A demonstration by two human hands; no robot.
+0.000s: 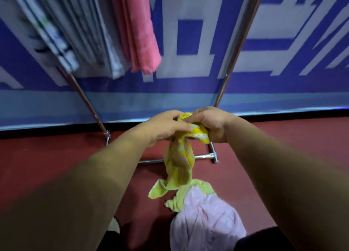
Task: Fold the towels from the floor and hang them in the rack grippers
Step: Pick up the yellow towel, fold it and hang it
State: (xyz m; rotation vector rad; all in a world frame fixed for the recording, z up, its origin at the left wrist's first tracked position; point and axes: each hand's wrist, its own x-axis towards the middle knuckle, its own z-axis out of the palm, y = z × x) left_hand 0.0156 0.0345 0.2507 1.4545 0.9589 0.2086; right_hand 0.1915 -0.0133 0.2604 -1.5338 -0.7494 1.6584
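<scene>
Clutching the bunched top of a yellow towel (179,167) in both hands, raised above the floor (56,152) in front of the rack (233,56). Curling the fingers of the left hand (168,127) over the left side of the bunch and pressing into the cloth; closing the right hand (209,124) in a tight fist around the other side, close against the left fingertips. Letting the rest hang down between the forearms as a twisted, rumpled rope. Showing bright yellow with small white patches near the hands, dulling to yellow-green lower down, soft and creased in long folds, flaring into a limp corner at the bottom. Reaching down to a crumpled pale pink towel (204,218) heaped on the dark red floor; not being able to tell whether the light green folds at the edge of that heap belong to the held towel or to another. Facing shiny round metal tubes, two slanting uprights running down to a low cross bar with a T-shaped joint resting on the floor. Looking up and left at a coral-pink towel (139,33), folded long, thick and fuzzy, hanging beside several white towels (75,33) with thin dark stripes, all blurred. Backing onto a smooth blue-and-white banner (188,86) with blocky shapes.
</scene>
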